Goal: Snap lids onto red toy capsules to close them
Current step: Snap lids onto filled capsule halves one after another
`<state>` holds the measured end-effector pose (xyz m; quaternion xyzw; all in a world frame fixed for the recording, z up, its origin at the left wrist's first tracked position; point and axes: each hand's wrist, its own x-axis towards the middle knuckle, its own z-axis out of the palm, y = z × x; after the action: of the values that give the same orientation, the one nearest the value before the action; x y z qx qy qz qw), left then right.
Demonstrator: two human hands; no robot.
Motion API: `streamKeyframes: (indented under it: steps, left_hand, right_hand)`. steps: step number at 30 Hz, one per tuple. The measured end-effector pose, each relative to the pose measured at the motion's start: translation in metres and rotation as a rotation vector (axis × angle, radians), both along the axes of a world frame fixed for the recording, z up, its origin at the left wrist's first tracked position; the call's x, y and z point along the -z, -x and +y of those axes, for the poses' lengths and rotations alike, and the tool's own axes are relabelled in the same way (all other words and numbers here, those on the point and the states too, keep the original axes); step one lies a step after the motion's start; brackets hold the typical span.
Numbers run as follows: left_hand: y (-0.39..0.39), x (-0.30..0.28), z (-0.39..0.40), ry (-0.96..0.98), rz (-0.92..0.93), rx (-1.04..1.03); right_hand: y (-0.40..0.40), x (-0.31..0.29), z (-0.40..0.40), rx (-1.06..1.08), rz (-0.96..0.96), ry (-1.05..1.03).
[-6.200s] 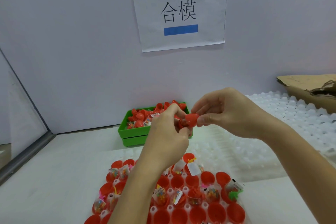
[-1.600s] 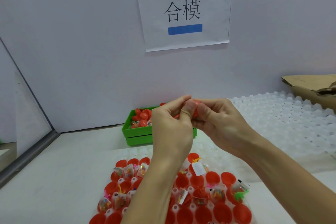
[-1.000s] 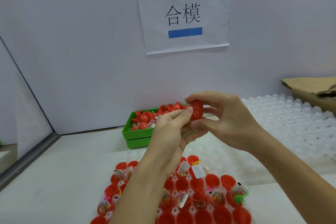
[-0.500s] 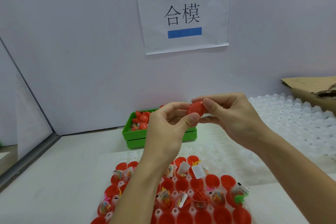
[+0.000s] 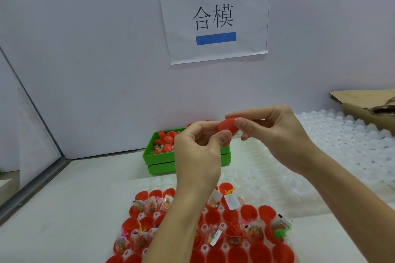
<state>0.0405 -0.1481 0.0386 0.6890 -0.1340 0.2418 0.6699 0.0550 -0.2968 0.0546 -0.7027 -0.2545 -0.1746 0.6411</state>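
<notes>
We pinch 1 capsule (image 5: 227,128) with both hands, left (image 5: 197,157) and right (image 5: 275,136); it looks closed. Next we drop it in the bin (image 5: 159,159).

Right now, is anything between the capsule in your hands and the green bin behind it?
Nothing visible. Both hands, left hand and right hand, pinch the red capsule in the air just in front of the green bin, whose open top already holds red pieces.
</notes>
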Motion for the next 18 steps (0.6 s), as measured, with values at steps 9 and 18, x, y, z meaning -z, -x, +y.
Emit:
streamKeyframes:
  steps: [9, 18]
  left_hand:
    - [-0.002, 0.001, 0.004, -0.024, -0.052, -0.044]
    - [-0.006, 0.002, 0.015, -0.169, -0.087, -0.018]
  right_hand:
    - [-0.003, 0.005, 0.008, 0.041, 0.035, -0.032]
    - [-0.002, 0.005, 0.012, 0.106, -0.007, 0.042]
